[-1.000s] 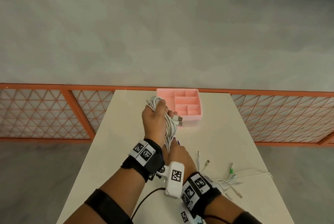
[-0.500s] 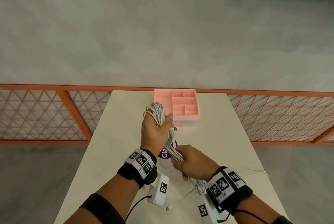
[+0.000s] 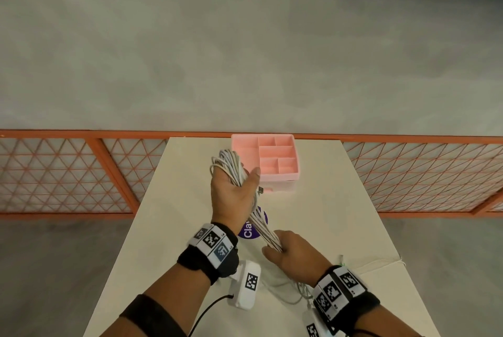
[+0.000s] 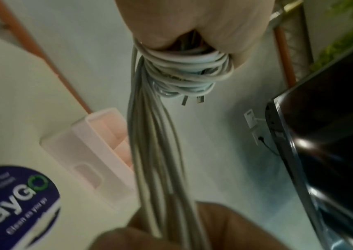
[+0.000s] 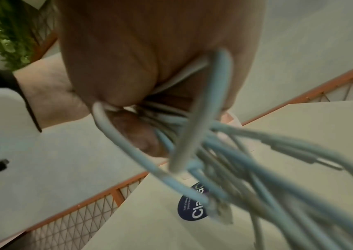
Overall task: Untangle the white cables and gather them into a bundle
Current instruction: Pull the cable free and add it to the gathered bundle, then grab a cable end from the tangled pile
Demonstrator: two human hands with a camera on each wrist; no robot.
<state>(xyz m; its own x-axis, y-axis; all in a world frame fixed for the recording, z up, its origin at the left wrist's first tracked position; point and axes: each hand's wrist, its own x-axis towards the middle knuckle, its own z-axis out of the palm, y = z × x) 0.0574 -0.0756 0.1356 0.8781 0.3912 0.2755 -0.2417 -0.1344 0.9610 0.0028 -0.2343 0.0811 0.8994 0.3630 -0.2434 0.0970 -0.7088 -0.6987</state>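
White cables held taut between two hands above the tabletop

Nearest, the right hand (image 3: 295, 253) has its fingers clamped on the white cables (image 3: 261, 223); beyond it, the left hand (image 3: 234, 192) grips their looped end, just before the pink plastic compartment tray (image 3: 283, 176).

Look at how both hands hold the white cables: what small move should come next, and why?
Probably the right hand should slide further down the white cables to draw in the slack. The left hand already grips the looped end above the table, the strands run taut between the hands, yet loose ends trail on the table behind the right wrist.
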